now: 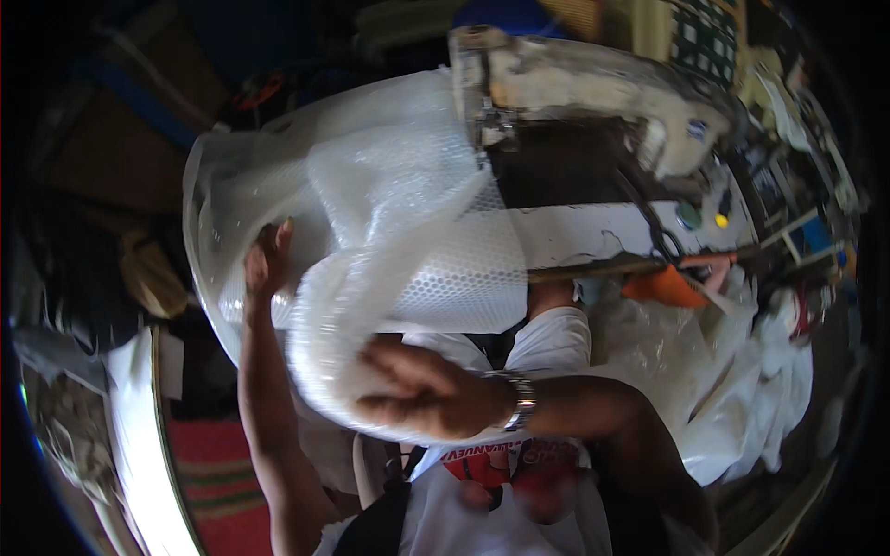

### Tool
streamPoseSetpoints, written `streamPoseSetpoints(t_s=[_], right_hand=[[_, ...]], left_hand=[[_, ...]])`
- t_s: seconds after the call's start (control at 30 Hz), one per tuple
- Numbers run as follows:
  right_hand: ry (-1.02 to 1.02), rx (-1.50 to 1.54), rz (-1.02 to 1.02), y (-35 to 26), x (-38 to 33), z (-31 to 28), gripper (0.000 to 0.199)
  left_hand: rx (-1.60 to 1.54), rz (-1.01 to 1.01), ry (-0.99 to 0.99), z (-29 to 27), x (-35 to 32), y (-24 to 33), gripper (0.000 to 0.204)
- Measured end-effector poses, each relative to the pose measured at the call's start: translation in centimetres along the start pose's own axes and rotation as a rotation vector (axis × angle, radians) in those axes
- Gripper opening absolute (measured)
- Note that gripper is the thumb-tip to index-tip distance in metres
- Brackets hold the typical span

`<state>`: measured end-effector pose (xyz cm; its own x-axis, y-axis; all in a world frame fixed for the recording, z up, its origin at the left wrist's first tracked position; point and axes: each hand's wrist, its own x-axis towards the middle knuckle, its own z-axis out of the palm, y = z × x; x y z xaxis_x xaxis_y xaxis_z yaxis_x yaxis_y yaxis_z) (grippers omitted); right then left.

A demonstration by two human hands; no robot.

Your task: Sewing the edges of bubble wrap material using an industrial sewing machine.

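Note:
A large sheet of clear bubble wrap (464,278) is draped over the sewing machine's table, with a thick curled fold hanging toward my lap. My left hand (268,259) is at the left part of the wrap, its thumb apart from the fingers, which are partly hidden. Against the near fold rests my right hand (436,389), fingers spread and somewhat blurred, a metal watch (522,400) on its wrist. Beyond the wrap stands a worn, pale sewing machine (593,88); its needle end is by the wrap's far right edge.
Black-handled scissors (663,236) lie on the white tabletop (565,232) to the right, near a small green round item (687,216) and a yellow one (721,221). More clear plastic (742,408) is heaped at the right. A white panel (139,445) stands at the lower left.

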<state>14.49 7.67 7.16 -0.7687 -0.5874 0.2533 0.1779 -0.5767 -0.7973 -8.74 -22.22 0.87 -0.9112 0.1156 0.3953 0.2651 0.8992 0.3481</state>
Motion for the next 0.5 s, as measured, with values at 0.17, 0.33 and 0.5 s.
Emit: streamPoseSetpoints(t_s=[0.17,0.33,0.5], right_hand=[[-0.337,-0.063,0.252,-0.9,-1.8,-4.6,0.067],[0.506,0.41,0.261,7.5,-15.0,-18.6,0.019],[0.736,-1.258,0.168,1.2,-14.2,-20.2,0.031]], left_hand=[[-0.359,-0.042,-0.246,-1.5,-0.4,13.2,0.061],[0.473,-0.258,0.076,0.9,-2.9,0.5,0.079],[0.513,-0.672,0.116,-4.4,-2.7,-17.5,0.115]])
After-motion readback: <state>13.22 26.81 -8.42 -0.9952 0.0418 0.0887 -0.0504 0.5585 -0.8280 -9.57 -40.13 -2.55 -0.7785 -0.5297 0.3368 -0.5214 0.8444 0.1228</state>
